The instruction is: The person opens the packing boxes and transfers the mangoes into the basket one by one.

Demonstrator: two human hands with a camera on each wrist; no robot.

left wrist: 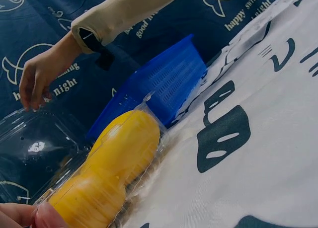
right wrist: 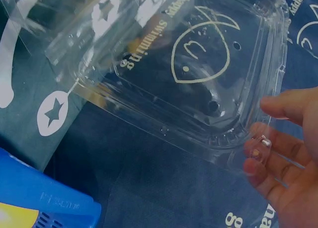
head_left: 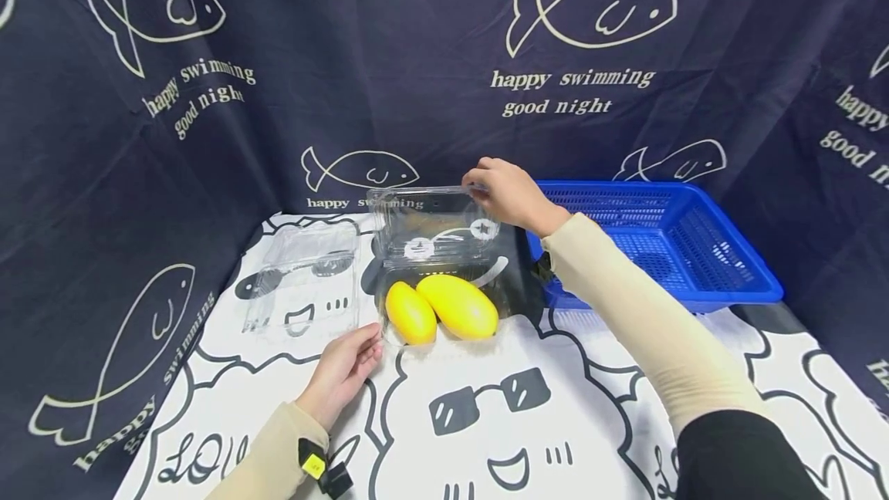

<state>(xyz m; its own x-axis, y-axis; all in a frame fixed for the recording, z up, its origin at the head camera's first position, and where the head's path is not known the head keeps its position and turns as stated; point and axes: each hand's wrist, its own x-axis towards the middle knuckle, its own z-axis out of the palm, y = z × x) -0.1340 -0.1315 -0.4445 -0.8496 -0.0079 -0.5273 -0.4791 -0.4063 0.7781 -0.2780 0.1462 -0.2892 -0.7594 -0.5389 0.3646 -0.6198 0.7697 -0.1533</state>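
Two yellow mangoes lie side by side in the base of a clear plastic clamshell box. Its hinged lid stands raised at the back. My right hand pinches the lid's far right corner, thumb on one side and fingers on the other, as the right wrist view of the lid shows. At the base's front left corner, my left hand grips the rim between thumb and fingers. The left thumb shows beside the nearer mango.
A second clear plastic box lies to the left on the white printed cloth. At the back right stands a blue perforated basket, behind my right forearm. Dark fish-printed fabric hangs behind and at both sides.
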